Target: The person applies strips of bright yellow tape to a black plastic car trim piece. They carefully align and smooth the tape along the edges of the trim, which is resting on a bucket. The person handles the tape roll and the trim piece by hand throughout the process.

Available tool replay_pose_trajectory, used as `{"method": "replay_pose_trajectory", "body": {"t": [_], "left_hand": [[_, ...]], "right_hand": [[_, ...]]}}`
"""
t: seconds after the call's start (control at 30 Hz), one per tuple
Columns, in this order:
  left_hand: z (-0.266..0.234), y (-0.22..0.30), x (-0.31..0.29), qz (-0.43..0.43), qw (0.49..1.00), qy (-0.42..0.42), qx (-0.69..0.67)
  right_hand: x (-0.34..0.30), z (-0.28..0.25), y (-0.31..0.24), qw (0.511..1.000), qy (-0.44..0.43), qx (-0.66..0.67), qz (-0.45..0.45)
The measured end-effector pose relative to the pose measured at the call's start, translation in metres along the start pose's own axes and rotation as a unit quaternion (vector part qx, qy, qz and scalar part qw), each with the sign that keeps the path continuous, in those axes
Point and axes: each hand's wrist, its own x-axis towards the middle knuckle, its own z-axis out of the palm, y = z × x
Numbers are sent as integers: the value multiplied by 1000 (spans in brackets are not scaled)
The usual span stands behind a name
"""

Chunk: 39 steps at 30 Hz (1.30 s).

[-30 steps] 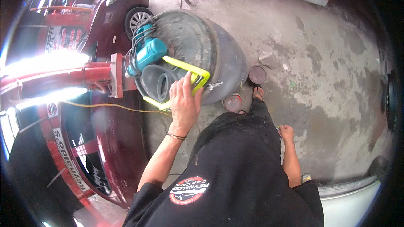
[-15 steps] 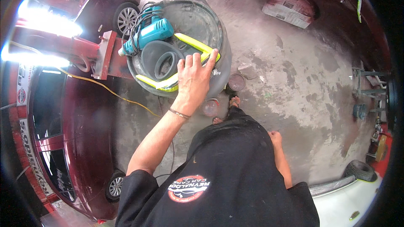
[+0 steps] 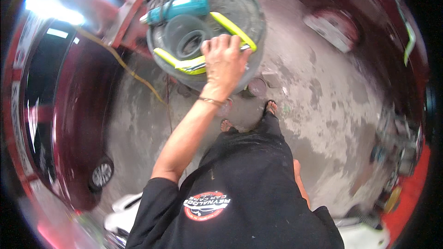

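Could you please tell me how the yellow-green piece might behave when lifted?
The yellow-green piece is probably stiff, given its crisp angled shape; likely light, being narrow; and may bump the grey cup beside it.

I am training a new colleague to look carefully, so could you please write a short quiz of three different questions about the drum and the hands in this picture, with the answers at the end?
1. True or false: the left hand is on the yellow frame.
2. Choose one: what colour is the body of the power tool on the drum? A) red B) white C) teal
3. Short answer: which hand is lowered beside the black shirt, away from the drum?

Key
1. True.
2. C.
3. The right hand.
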Motion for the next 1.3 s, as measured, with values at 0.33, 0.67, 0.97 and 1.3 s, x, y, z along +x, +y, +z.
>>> {"method": "replay_pose_trajectory", "body": {"t": [0.33,0.67,0.97,1.3], "left_hand": [[18,54,-27,-106,981,160,18],[2,2,-93,-492,713,408,-288],[-38,-48,-83,-275,932,237,-20],[-50,-104,-91,-12,992,128,21]], "right_hand": [[197,-159,-162,978,8,32,-204],[48,-316,-462,795,61,60,-600],[-112,-247,-584,548,169,-79,-815],[-102,-201,-594,544,217,-120,-801]]}}
